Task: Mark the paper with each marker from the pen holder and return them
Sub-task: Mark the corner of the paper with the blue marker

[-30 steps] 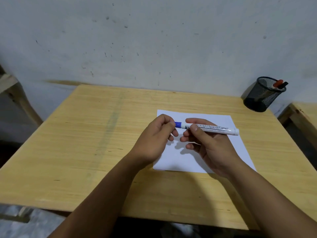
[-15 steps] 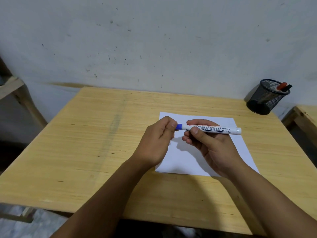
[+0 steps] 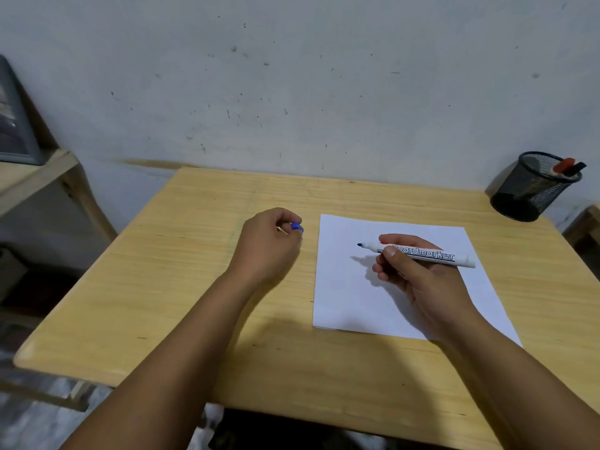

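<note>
A white sheet of paper [image 3: 350, 293] lies on the wooden table [image 3: 181, 287], right of centre. My right hand [image 3: 418, 280] is over the paper and grips a white board marker [image 3: 431, 254], held nearly level, its bare blue tip pointing left just above the sheet. My left hand [image 3: 266, 248] is to the left of the paper, fingers curled around the blue cap [image 3: 297, 227], which peeks out between fingertips. A black mesh pen holder [image 3: 532, 186] stands at the table's far right corner with a red-capped marker [image 3: 563, 165] and a black-capped marker [image 3: 576, 168] sticking out.
A stained white wall [image 3: 292, 92] rises right behind the table. A wooden frame with a grey box [image 3: 16, 125] stands at the left. Another wooden surface [image 3: 587, 225] shows at the right edge.
The cap has come off the marker. My left hand has pulled away to the left with the blue cap, and the marker's tip is now bare over the paper.
</note>
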